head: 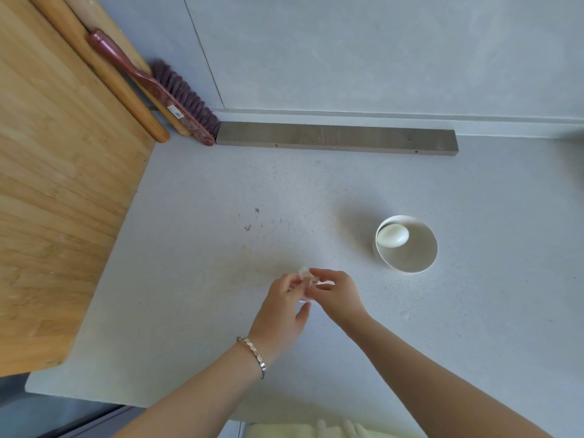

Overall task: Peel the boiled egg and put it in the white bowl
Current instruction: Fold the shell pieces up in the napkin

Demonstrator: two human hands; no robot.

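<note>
Egg (392, 236) in bowl (410, 263), right of hands (311, 292), on counter (221, 235).

Tabletop (316, 191): pale grey, finely speckled, a few brown smudges. White bowl (423, 263) holding a glossy white egg (392, 235); shell bits (304, 272) whitish; bracelet (256, 355) silver. Board (57, 184): light wood grain; brush (151, 86) dark red, flecked, purplish bristles; block (336, 137) grey-brown.
</note>
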